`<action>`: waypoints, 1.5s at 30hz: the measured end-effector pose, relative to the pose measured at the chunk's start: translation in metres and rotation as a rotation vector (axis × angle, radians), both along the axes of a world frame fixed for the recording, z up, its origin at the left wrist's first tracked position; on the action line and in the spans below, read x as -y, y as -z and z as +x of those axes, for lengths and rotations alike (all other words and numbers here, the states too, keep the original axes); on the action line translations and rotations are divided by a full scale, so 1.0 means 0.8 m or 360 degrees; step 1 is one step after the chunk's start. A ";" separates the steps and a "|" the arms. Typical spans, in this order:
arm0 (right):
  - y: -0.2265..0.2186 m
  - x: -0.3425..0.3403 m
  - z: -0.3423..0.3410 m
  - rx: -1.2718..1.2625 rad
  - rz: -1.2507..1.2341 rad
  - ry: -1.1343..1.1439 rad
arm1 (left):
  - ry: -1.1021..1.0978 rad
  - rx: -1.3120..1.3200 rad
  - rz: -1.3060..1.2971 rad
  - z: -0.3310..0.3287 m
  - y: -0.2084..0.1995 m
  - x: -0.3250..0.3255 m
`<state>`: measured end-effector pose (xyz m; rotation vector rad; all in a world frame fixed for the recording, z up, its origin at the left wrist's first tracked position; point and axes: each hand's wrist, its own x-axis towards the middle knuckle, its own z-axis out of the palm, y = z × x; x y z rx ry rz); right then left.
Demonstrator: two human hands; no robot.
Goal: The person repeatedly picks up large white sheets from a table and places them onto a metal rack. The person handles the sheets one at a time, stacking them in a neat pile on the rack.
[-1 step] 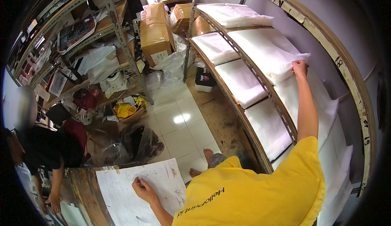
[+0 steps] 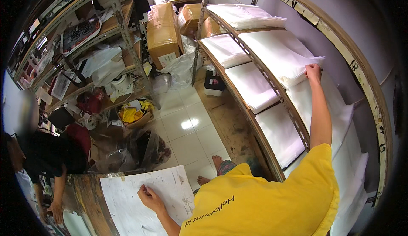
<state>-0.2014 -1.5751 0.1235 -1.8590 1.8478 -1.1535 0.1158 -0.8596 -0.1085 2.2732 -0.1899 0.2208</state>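
Note:
My right hand (image 2: 313, 71) is stretched out to the shelf at the right. Its fingers pinch the near corner of a white, thin sheet on top of a stack of white sheets (image 2: 276, 53). Lower down, my left hand (image 2: 149, 197) is held over a white board (image 2: 123, 197) marked with dark smudges and scratches. The fingers of that hand are curled closed; whatever may be inside them is hidden. More white sheet stacks (image 2: 250, 85) lie in the neighbouring shelf compartments.
A metal-framed shelf (image 2: 297, 130) runs along my right. Cardboard boxes (image 2: 163, 36) stand at the back beside clear plastic wrapping (image 2: 180, 68). A cluttered rack (image 2: 106, 36) fills the left. A co-worker in black (image 2: 49, 155) is at the table's left end. A box of yellow cloth (image 2: 136, 113) sits low.

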 end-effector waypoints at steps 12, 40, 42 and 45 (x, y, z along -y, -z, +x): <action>0.031 0.117 -0.026 -0.0985 -0.0067 -0.0307 | -0.0057 0.0203 -0.0109 0.008 0.003 0.000; 0.208 -0.419 0.408 -0.0034 0.0986 -0.2699 | -0.1361 0.0371 0.1054 -0.084 -0.027 -0.315; 0.204 -0.443 0.404 -0.0045 0.1095 -0.2726 | -0.1191 -0.0096 0.0975 -0.095 -0.011 -0.376; 0.197 -0.454 0.397 -0.0062 0.1109 -0.2642 | -0.0890 -0.0552 0.0864 -0.093 -0.035 -0.393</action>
